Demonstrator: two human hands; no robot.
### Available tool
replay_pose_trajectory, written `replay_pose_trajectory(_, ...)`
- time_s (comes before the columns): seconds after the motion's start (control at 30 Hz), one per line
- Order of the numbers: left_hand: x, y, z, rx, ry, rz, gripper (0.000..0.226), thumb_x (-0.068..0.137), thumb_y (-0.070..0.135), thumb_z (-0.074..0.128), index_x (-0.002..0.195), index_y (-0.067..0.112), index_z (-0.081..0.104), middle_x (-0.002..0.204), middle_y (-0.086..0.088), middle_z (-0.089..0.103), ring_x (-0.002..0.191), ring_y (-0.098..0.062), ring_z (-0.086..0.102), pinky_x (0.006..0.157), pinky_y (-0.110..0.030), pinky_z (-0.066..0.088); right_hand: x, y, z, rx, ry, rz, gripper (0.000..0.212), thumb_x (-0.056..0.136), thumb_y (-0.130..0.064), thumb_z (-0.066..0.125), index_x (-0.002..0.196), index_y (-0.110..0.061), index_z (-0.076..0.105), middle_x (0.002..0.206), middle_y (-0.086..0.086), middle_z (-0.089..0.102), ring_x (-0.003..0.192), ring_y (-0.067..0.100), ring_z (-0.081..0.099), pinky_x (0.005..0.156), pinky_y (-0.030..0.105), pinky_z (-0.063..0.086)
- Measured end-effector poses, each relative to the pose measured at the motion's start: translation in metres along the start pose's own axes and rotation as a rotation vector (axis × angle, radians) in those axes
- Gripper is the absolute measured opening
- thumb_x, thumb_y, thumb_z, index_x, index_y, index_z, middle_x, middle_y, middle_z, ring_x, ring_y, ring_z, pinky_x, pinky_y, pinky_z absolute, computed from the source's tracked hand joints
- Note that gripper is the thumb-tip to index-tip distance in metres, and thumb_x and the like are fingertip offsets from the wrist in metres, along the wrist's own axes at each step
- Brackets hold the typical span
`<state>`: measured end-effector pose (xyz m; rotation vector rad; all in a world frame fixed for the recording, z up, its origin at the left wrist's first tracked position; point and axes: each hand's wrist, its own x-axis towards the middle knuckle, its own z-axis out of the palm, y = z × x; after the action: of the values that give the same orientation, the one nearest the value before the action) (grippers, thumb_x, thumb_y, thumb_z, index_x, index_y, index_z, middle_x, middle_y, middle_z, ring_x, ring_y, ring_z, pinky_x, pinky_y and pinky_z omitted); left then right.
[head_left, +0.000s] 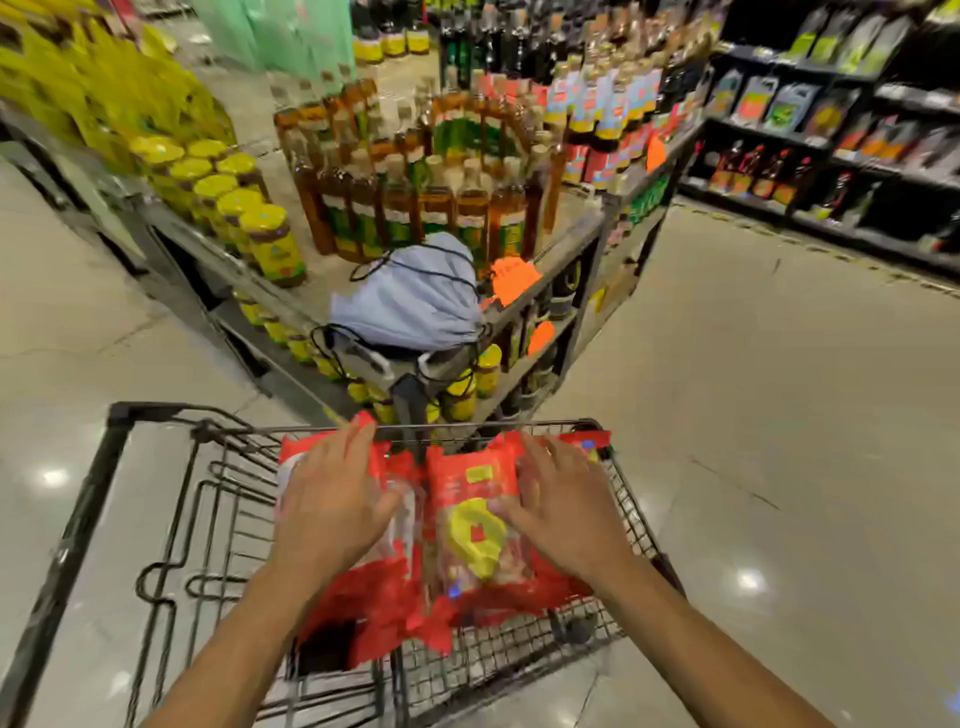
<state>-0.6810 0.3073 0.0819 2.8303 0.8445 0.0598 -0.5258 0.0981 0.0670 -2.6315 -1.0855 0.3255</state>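
Two red food packets lie side by side in a black wire shopping cart (98, 499). My left hand (332, 499) rests flat on the left packet (374, 587), fingers spread and straight. My right hand (566, 504) lies on the right packet (475, 519), which has a yellow round mark and a clear window; its fingers are spread over the packet's right side. The frame is blurred by motion, so finer details of the grip are unclear.
Straight ahead stands a grey corner shelf (561, 249) with brown bottles (400, 197), yellow-lidded jars (270, 244) and orange price tags. A blue cloth bag (410, 296) sits at the cart's front. Dark shelves (831, 150) line the right; pale tiled floor (779, 415) lies between.
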Motion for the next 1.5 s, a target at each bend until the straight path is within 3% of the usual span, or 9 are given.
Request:
replay_pose_trajectory(0.17,0.007,0.189,-0.024,0.098,0.106,0.303,0.083,0.08,0.062,0.049,0.137,0.003,0.058,0.132,-0.02,0.064,0.118,-0.04,0.062,0.096,-0.052,0.053,-0.089,0.125,-0.087,-0.043,0.228,0.122,0.089,0.079,-0.078,0.041,0.146,-0.019,0.049,0.144,0.014,0.054,0.132,0.034,0.052,0.105,0.05,0.043)
replay_pose_trajectory(0.33,-0.015,0.426,-0.006,0.088,0.155,0.63,0.078,0.078,0.06,0.046,0.132,0.006,0.061,0.127,-0.015,0.066,0.114,-0.035,0.063,0.094,-0.046,0.053,-0.218,0.294,-0.153,0.017,0.333,0.415,0.094,0.082,-0.081,0.033,0.159,-0.029,0.018,0.167,0.005,0.02,0.152,0.024,0.019,0.123,0.043,0.015)
replay_pose_trajectory(0.43,-0.036,0.546,0.028,0.068,0.109,0.81,0.08,0.081,0.062,0.047,0.142,0.01,0.052,0.139,-0.015,0.061,0.122,-0.035,0.059,0.101,-0.048,0.049,-0.302,0.383,-0.174,0.052,0.417,0.626,0.093,0.085,-0.08,0.038,0.16,-0.03,0.014,0.168,0.003,0.015,0.154,0.023,0.015,0.123,0.041,0.011)
replay_pose_trajectory(0.57,-0.068,0.675,0.06,0.057,0.067,1.025,0.08,0.083,0.062,0.051,0.145,0.011,0.051,0.145,-0.013,0.058,0.126,-0.035,0.059,0.104,-0.05,0.049,-0.402,0.471,-0.184,0.125,0.5,0.873,0.096,0.081,-0.084,0.033,0.159,-0.032,0.015,0.168,0.001,0.016,0.154,0.021,0.016,0.124,0.041,0.015)
replay_pose_trajectory(0.7,-0.086,0.769,0.086,0.054,0.041,1.18,0.078,0.081,0.059,0.061,0.144,0.012,0.054,0.143,-0.013,0.06,0.126,-0.034,0.06,0.104,-0.048,0.049,-0.468,0.537,-0.185,0.101,0.541,1.081,0.096,0.078,-0.085,0.03,0.156,-0.03,0.026,0.162,0.0,0.034,0.147,0.02,0.033,0.118,0.039,0.029)
replay_pose_trajectory(0.9,-0.068,0.881,0.139,0.021,-0.048,1.274,0.079,0.078,0.055,0.068,0.14,0.009,0.057,0.14,-0.016,0.062,0.123,-0.038,0.063,0.101,-0.052,0.052,-0.486,0.625,-0.204,0.097,0.55,1.19,0.089,0.078,-0.081,0.036,0.152,-0.03,0.032,0.159,-0.003,0.037,0.146,0.018,0.033,0.117,0.036,0.027)
replay_pose_trajectory(1.0,-0.048,0.941,0.168,0.002,-0.088,1.294,0.077,0.074,0.053,0.072,0.135,0.009,0.061,0.134,-0.016,0.066,0.116,-0.039,0.066,0.096,-0.052,0.055,-0.478,0.682,-0.223,0.1,0.498,1.211,0.09,0.085,-0.077,0.041,0.158,-0.029,0.019,0.166,0.0,0.023,0.152,0.019,0.02,0.12,0.035,0.016)
replay_pose_trajectory(1.37,0.028,1.209,0.248,0.029,-0.226,1.44,0.076,0.073,0.054,0.062,0.134,0.008,0.06,0.133,-0.019,0.065,0.115,-0.04,0.065,0.097,-0.053,0.054,-0.447,0.92,-0.296,0.004,0.299,1.333,0.103,0.07,-0.083,0.012,0.158,-0.03,0.019,0.163,0.001,0.027,0.149,0.022,0.025,0.119,0.038,0.018)
replay_pose_trajectory(1.5,0.032,1.302,0.282,0.078,-0.234,1.485,0.075,0.077,0.058,0.053,0.134,0.008,0.059,0.131,-0.017,0.066,0.114,-0.039,0.065,0.097,-0.052,0.053,-0.453,1.013,-0.303,0.052,0.278,1.343,0.088,0.087,-0.078,0.037,0.158,-0.028,0.021,0.164,0.002,0.025,0.15,0.023,0.024,0.118,0.039,0.018)
